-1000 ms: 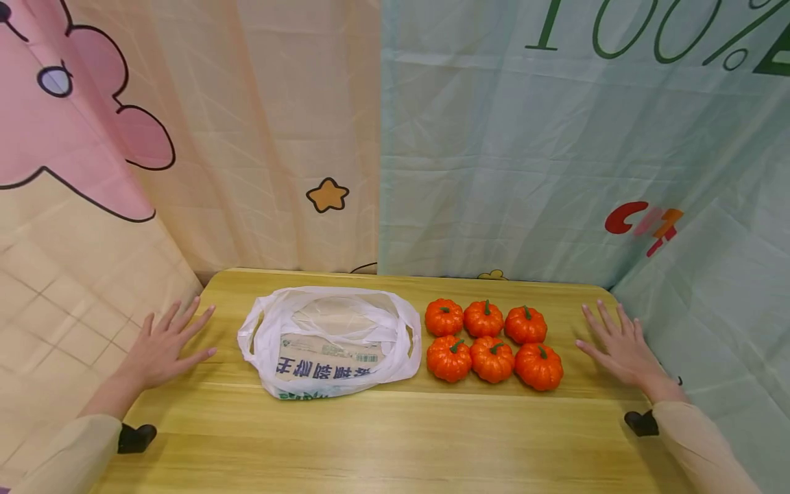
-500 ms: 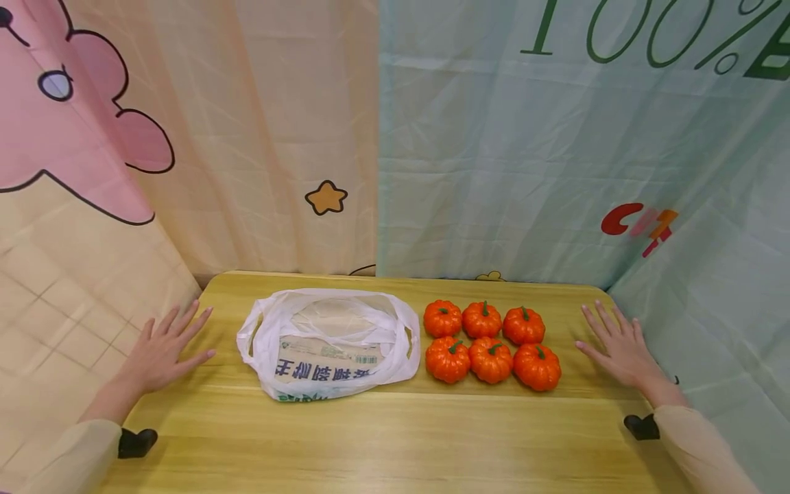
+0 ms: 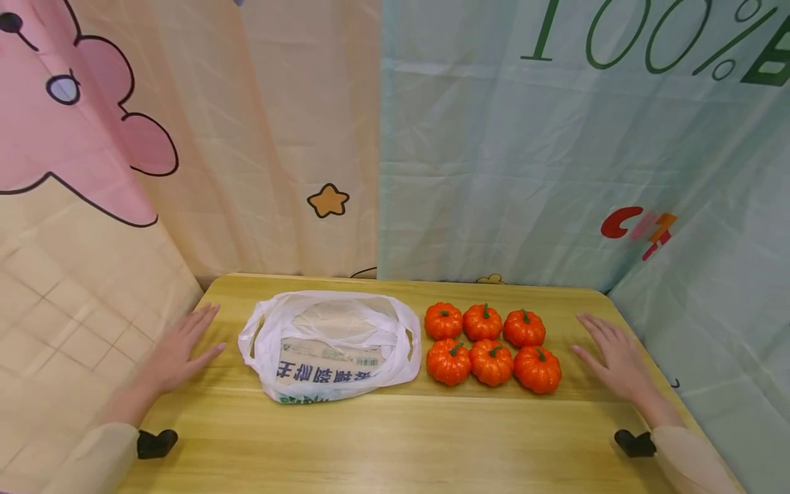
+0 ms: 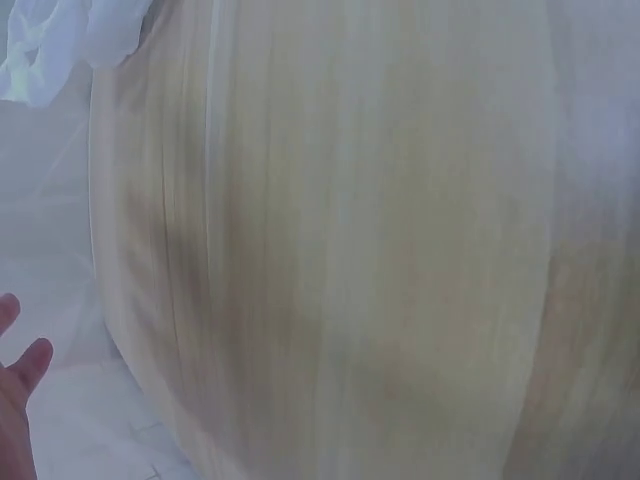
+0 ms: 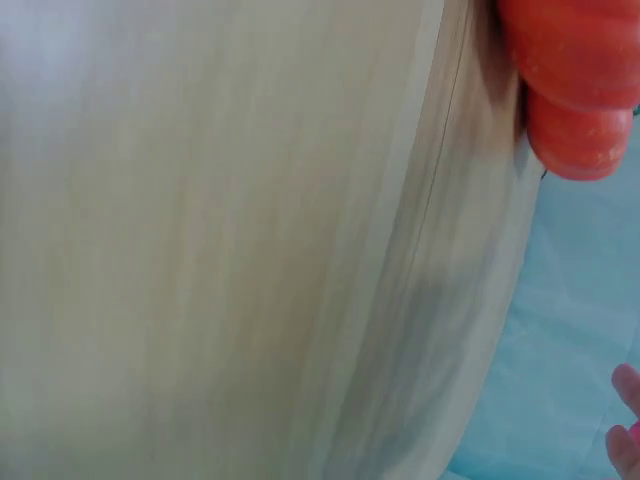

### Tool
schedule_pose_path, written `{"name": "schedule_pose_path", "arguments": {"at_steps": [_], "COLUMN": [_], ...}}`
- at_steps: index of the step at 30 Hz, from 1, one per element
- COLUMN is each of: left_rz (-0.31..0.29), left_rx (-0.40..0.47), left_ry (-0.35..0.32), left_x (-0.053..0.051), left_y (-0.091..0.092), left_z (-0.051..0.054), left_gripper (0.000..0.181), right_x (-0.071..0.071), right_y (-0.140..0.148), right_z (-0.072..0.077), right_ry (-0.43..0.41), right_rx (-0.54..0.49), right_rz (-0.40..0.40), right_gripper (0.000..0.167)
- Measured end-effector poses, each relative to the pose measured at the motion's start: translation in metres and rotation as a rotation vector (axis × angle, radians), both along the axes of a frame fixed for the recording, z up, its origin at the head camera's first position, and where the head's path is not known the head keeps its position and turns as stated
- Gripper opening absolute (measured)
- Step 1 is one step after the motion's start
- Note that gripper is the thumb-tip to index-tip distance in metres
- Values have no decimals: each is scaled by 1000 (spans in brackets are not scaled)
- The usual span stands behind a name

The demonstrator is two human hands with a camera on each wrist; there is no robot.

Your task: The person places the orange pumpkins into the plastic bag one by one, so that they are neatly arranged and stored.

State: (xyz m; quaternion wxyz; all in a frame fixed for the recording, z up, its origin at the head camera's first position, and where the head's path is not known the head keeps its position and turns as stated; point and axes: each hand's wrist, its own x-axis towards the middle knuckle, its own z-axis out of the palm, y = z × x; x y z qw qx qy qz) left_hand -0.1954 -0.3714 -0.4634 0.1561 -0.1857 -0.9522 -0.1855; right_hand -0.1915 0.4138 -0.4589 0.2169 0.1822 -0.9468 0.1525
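Observation:
A white plastic bag (image 3: 395, 374) with loop handles lies spread on the table, its mouth facing up and a printed panel with dark lettering showing. To its right, several small orange pumpkins (image 3: 492, 362) with green stems sit in two rows. My left hand (image 3: 169, 360) is held left of the bag, apart from it, fingers straight and holding nothing. Right of the pumpkins, my right hand (image 3: 619, 360) has its fingers extended and nothing in it. In the left wrist view only a bit of the bag (image 4: 60, 40) shows; the right wrist view catches two pumpkins (image 5: 580, 140).
The wooden table (image 3: 395, 446) has rounded far corners. Printed curtains (image 3: 284, 137) hang behind it and along both sides. A black wrist strap piece (image 3: 157, 444) shows on the left wrist, and another (image 3: 636, 444) on the right.
Both hands have moved slightly inward, the left one to the right and the right one a little to the left, with fingers closer together. The bag and pumpkins stay put.

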Motion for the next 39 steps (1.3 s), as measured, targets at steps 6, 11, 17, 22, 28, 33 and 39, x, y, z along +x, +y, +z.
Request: {"name": "schedule_pose_path", "arguments": {"at_steps": [6,11,17,22,28,33,39], "left_rz": [-12,-18,3,26,44,59,85], "left_rx": [100,214,365,436,497,489,496], "left_ry": [9,-25,-96,-144,-168,-174,-265], "left_x": [2,3,1,0,-2,-6,-9], "left_y": [12,23,40,53,66,71,75], "left_z": [-4,-9,-11,-8,-4,-7,-12], "left_gripper": [74,74,74,76,75,72,70], "right_x": [7,12,15,19,24,24,24], "right_y": [-13,-23,-34,-44,-53,-55,-56], "right_z": [-4,-8,-11,-11,-11,-12,-14], "right_ry": [2,-25,-97,-162,-261,-306,-351], "right_rx": [-136,-219,-381,-444,-544,-648,-624], "right_rz": [37,30,73,71,49,85,74], "right_gripper": [60,62,56,57,59,58,60]}}
